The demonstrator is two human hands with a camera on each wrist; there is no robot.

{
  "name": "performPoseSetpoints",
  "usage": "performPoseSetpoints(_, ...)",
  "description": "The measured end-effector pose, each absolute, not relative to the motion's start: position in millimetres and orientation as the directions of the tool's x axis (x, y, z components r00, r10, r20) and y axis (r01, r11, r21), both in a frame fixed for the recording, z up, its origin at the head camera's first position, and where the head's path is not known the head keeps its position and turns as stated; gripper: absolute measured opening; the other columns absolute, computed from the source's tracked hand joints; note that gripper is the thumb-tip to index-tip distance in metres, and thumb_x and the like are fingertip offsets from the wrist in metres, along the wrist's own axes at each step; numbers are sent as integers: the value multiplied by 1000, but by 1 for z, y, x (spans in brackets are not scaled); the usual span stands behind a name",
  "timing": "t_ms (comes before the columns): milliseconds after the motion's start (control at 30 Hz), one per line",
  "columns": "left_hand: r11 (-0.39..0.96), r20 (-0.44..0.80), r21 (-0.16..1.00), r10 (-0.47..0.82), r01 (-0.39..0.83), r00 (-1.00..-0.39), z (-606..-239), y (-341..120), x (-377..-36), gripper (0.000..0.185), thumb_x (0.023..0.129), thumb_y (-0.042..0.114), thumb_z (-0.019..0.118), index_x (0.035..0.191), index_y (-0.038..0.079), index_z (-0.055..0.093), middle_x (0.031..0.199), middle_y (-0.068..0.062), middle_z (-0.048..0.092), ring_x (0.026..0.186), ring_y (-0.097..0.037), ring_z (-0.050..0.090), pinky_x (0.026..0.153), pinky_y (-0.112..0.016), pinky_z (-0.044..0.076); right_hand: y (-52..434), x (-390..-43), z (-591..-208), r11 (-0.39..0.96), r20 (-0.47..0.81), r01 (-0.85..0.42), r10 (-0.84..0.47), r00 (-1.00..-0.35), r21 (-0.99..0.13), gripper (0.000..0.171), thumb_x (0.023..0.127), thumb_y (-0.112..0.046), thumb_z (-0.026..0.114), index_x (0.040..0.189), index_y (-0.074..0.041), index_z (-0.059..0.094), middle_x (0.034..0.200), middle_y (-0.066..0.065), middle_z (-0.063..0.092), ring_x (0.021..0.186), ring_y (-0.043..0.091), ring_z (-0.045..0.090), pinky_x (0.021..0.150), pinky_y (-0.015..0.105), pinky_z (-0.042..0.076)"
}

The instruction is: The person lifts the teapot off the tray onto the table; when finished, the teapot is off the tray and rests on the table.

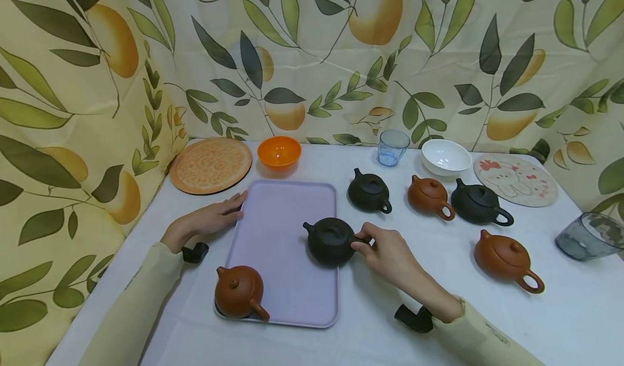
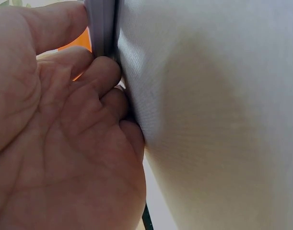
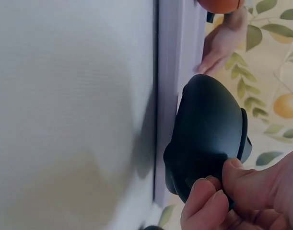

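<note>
A lavender tray [image 1: 283, 279] lies on the white table. A brown teapot [image 1: 239, 291] stands in its near left corner. A black teapot [image 1: 331, 240] sits at the tray's right edge, spout pointing left. My right hand [image 1: 365, 241] pinches this teapot's handle between thumb and fingers. The right wrist view shows those fingertips [image 3: 218, 201] on the black teapot [image 3: 208, 134], beside the tray [image 3: 177, 72]. My left hand [image 1: 229, 211] rests against the tray's left rim and holds nothing. Up close, its fingers [image 2: 103, 72] press on the rim [image 2: 100, 24].
Right of the tray stand two black teapots [image 1: 369, 191] [image 1: 480, 203] and two brown ones [image 1: 430, 196] [image 1: 507, 257]. At the back are an orange plate [image 1: 210, 165], orange bowl [image 1: 279, 152], blue glass [image 1: 392, 146], white bowl [image 1: 446, 157] and round mat [image 1: 515, 179]. A grey glass [image 1: 590, 236] stands far right.
</note>
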State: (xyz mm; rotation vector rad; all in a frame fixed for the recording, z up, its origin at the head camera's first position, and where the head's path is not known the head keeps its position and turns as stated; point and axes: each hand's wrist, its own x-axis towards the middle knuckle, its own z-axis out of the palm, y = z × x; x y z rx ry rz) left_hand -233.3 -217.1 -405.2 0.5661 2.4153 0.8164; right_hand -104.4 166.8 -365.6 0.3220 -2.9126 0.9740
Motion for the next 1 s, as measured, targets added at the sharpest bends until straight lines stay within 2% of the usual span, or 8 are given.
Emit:
performPoseSetpoints(200,733,-338,643,532,222,-777,-405,-218,-232,65,105,38,40,157,15,10,164,-15,1,151,-37,1,119,-59,6,178,-98,-368,784,134,-205,-156,-979,-586,10,85,-11,73,83,-13,64,85,4,74,54,8,44,51,23,34)
performPoseSetpoints(333,734,-343,645,528,214,-776,-404,-218,-231,65,105,38,39,157,15,9,164,-16,1,151,-37,1,118,-59,5,185,-94,-369,791,131,-189,-139,-982,-582,10,85,-10,73,83,-14,65,80,2,73,54,8,43,51,23,34)
performPoseSetpoints(700,745,-352,633,520,211,-778,-404,-216,-233,65,105,39,39,157,17,9,164,-15,1,150,-37,1,118,-60,4,211,-83,-367,825,32,-56,-46,-998,-562,6,88,-12,71,88,-11,65,65,-1,58,56,14,42,51,25,30)
performPoseSetpoints(1000,746,-357,633,520,209,-776,-404,-216,-232,65,105,39,39,158,17,8,164,-16,1,150,-38,0,118,-60,5,229,-76,-374,846,-4,19,20,-1000,-533,8,88,-13,70,91,-7,65,64,0,54,58,15,42,52,26,31)
